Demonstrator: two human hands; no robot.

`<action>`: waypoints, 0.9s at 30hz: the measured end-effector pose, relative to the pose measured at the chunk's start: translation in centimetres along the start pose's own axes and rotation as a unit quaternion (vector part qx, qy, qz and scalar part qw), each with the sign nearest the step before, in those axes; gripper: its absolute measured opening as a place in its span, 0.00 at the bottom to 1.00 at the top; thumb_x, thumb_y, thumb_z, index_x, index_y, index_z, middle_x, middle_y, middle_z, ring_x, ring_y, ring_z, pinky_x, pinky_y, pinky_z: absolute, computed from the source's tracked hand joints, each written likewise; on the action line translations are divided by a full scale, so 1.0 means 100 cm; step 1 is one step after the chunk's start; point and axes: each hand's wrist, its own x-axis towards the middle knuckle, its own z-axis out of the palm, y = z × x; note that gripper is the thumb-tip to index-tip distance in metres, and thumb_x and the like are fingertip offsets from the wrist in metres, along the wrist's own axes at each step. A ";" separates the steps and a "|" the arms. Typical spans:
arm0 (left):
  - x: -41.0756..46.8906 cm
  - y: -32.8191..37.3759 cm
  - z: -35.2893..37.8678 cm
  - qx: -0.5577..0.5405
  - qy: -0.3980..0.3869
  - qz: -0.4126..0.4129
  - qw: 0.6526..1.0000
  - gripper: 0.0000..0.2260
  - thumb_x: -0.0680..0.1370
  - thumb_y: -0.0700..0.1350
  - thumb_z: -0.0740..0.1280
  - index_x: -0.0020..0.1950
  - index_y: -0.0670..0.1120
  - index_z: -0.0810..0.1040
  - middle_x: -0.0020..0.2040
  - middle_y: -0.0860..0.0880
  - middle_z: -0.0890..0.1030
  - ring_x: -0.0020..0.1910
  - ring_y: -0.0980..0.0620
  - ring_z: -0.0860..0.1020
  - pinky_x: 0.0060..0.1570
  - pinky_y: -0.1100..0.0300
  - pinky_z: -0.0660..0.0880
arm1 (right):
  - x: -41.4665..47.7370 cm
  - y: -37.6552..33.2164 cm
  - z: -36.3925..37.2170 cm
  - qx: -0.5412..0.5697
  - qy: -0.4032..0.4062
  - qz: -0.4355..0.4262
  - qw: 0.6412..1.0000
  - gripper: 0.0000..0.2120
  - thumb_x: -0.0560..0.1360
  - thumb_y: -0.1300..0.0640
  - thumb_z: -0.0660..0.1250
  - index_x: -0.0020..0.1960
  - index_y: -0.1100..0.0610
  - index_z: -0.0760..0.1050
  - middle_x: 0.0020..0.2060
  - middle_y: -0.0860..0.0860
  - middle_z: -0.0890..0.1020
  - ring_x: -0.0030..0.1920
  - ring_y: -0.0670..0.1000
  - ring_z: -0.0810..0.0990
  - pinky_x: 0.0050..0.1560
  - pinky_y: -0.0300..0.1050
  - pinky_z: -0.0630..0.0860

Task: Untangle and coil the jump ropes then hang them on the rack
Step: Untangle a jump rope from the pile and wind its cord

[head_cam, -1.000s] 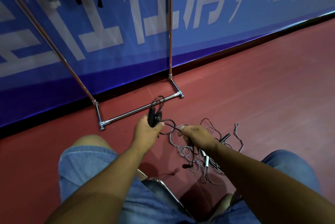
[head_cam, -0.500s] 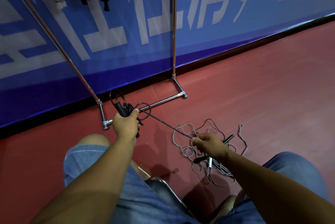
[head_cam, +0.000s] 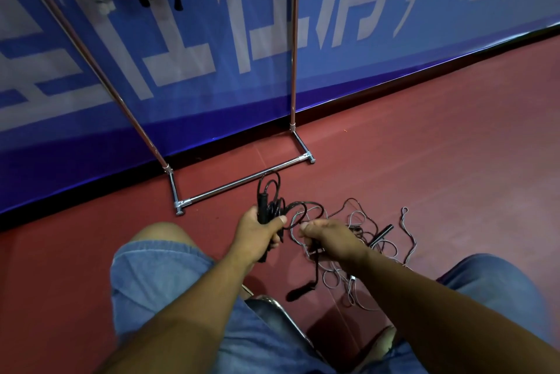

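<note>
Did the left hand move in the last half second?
Yes. Gripping the black jump rope, the left hand swung right, away from the rack's left foot, toward the right hand.

One view only, from a wide-angle camera worn on the seated person's head. It faces forward and steeply down. The left hand (head_cam: 257, 231) and right hand (head_cam: 328, 237) sit close, just below mid-frame. The shorts (head_cam: 157, 282) fill the bottom edge right under the lens; farther off, the floor (head_cam: 439, 161), the rack (head_cam: 242, 182) and the banner (head_cam: 212, 55) curve across the top.
</note>
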 end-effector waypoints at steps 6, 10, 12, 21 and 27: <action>-0.004 -0.005 0.001 0.003 -0.009 -0.001 1.000 0.07 0.78 0.39 0.73 0.52 0.41 0.77 0.31 0.44 0.77 0.28 0.48 0.73 0.29 0.58 0.74 | -0.005 -0.005 0.005 -0.011 -0.042 -0.004 0.999 0.11 0.81 0.59 0.64 0.43 0.61 0.80 0.29 0.52 0.72 0.29 0.50 0.68 0.32 0.41 0.66; -0.009 -0.006 0.003 -0.001 -0.028 -0.022 0.999 0.05 0.80 0.38 0.70 0.53 0.40 0.76 0.30 0.44 0.78 0.27 0.49 0.74 0.30 0.56 0.74 | -0.002 -0.011 0.008 0.012 -0.040 -0.001 0.999 0.12 0.82 0.57 0.61 0.43 0.59 0.78 0.28 0.51 0.71 0.27 0.49 0.68 0.33 0.44 0.62; -0.011 -0.004 0.003 -0.022 -0.046 -0.031 0.998 0.05 0.79 0.35 0.68 0.54 0.40 0.76 0.30 0.43 0.78 0.27 0.48 0.74 0.31 0.55 0.75 | 0.001 -0.014 0.011 0.043 -0.023 0.004 0.999 0.13 0.83 0.55 0.60 0.44 0.59 0.78 0.28 0.51 0.71 0.27 0.49 0.67 0.32 0.44 0.59; -0.015 0.012 0.009 -0.014 0.023 0.012 1.000 0.07 0.77 0.38 0.73 0.50 0.40 0.76 0.29 0.45 0.73 0.25 0.50 0.69 0.25 0.59 0.68 | -0.002 -0.024 0.008 0.097 -0.005 0.006 0.995 0.16 0.84 0.50 0.62 0.49 0.62 0.78 0.31 0.52 0.72 0.29 0.48 0.67 0.33 0.42 0.65; 0.002 0.022 -0.004 -0.130 0.158 -0.012 0.979 0.08 0.76 0.39 0.73 0.50 0.38 0.78 0.26 0.46 0.73 0.23 0.50 0.70 0.26 0.58 0.69 | -0.012 -0.026 0.001 -0.031 -0.010 -0.065 0.997 0.09 0.79 0.63 0.67 0.40 0.61 0.76 0.32 0.55 0.73 0.32 0.49 0.70 0.33 0.37 0.72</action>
